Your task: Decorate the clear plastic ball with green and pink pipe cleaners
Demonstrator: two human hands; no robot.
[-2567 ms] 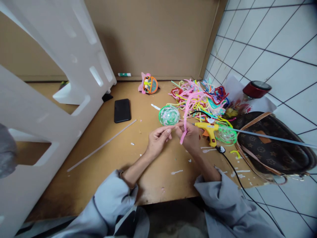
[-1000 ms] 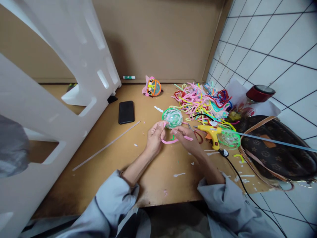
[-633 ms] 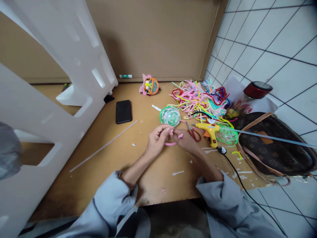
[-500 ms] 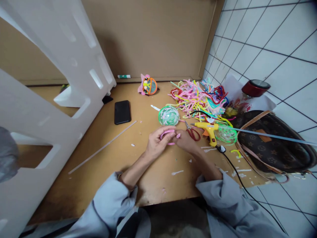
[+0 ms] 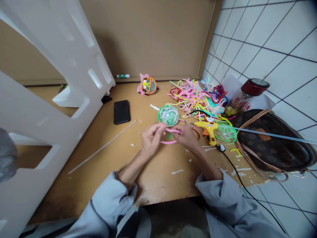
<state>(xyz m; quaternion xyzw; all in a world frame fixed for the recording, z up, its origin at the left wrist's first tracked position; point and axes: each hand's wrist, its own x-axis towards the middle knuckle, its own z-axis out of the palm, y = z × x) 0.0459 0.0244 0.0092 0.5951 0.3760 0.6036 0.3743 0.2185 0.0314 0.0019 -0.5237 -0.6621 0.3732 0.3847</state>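
Head: hands point(image 5: 150, 139) point(image 5: 187, 136) now apart, strip point(image 5: 170, 130) between

So there's a black phone point(image 5: 122, 112) lying flat on the wooden table point(image 5: 99, 185), and what looks like a white-and-green marker point(image 5: 123, 76) at the foot of the big brown panel point(image 5: 153, 36). Left side is mostly a chunky white plastic frame point(image 5: 81, 62) with cutouts, plus some grey cloth point(image 5: 7, 155), pretty blurry tbh. Over on the right: a dark brown star-patterned bag point(image 5: 279, 148) with tan straps, a red-lidded jar point(image 5: 244, 103) just behind it, white paper point(image 5: 230, 82) and a white tiled wall point(image 5: 267, 39).
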